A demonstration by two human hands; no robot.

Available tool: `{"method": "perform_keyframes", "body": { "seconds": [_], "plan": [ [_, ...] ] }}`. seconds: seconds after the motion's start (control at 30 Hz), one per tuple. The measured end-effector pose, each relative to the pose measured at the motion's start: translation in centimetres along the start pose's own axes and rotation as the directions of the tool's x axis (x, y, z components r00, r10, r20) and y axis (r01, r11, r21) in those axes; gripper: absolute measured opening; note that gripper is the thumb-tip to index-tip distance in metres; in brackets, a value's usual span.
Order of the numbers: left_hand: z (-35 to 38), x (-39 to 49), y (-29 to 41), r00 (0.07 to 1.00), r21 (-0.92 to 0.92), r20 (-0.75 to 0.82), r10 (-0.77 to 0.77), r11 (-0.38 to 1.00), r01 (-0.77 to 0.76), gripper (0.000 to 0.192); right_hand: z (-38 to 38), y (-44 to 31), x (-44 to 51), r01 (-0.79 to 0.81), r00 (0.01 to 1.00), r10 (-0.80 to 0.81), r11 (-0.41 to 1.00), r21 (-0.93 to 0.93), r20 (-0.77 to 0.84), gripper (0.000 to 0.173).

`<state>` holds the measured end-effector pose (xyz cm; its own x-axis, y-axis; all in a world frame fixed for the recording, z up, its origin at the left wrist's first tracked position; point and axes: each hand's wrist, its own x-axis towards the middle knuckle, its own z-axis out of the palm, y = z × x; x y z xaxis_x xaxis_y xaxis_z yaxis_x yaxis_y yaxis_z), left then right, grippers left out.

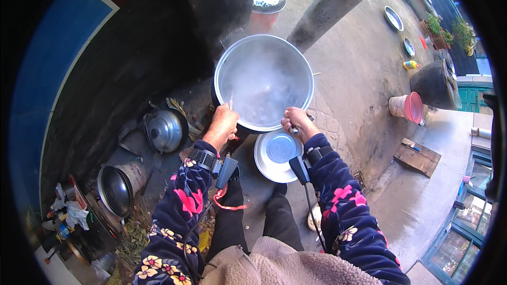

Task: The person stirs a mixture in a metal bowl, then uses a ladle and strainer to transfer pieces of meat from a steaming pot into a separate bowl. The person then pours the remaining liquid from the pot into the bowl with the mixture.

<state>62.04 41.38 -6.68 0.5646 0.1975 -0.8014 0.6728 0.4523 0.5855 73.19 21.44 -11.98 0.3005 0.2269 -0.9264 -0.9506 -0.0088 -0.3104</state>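
Note:
A large round metal pot [264,41] gives off thick steam that blurs what is inside. At its near left rim my left hand [223,124] is closed on a thin utensil handle, whose far end is lost in the steam. By the near right rim, my right hand [298,122] grips a dark and silvery handle; what it belongs to cannot be told. Just below the pot, a shallow metal basin [265,162] stands between my forearms, near my feet.
A wide stovepipe [328,8] rises beyond the pot, beside a lidded red container [263,19]. To the left are a lidded metal pot [165,130] and a dark pan [115,190]. A wooden board [418,157] with a knife lies right, near a pink basin [414,107].

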Motion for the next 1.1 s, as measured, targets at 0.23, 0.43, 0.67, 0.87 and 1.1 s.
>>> {"method": "perform_keyframes", "body": {
  "seconds": [0.23, 0.43, 0.67, 0.87, 1.1],
  "plan": [
    [0.3, -1.4, 0.5, 1.0, 0.07, 0.012, -0.021, 0.997, 0.02, 0.039, 0.7, 2.4, 0.3, 0.143, 0.99, -0.143, 0.989, -0.021, 0.011, 0.019],
    [0.3, -1.1, 1.0, 0.999, 0.064, 0.044, 0.011, 0.998, -0.014, 0.049, 3.5, 3.9, 0.8, 0.161, 0.987, -0.161, 0.986, -0.044, -0.003, 0.032],
    [0.2, 0.6, -1.6, 0.917, 0.605, 0.077, 0.392, 0.712, -0.355, 0.057, 4.4, 4.3, 1.9, 0.243, 0.969, -0.244, 0.97, -0.024, -0.029, 0.04],
    [-1.7, -0.4, -1.5, 0.845, 0.663, -0.024, 0.535, 0.641, -0.387, 0.053, 3.3, 4.8, 1.8, 0.278, 0.949, -0.282, 0.96, -0.048, -0.144, 0.032],
    [1.2, 4.2, 1.2, 0.811, 0.905, 0.099, 0.577, 0.287, -0.314, 0.057, 3.8, 4.0, 2.0, 0.319, 0.94, -0.322, 0.947, -0.046, -0.113, 0.039]
  ]
}}
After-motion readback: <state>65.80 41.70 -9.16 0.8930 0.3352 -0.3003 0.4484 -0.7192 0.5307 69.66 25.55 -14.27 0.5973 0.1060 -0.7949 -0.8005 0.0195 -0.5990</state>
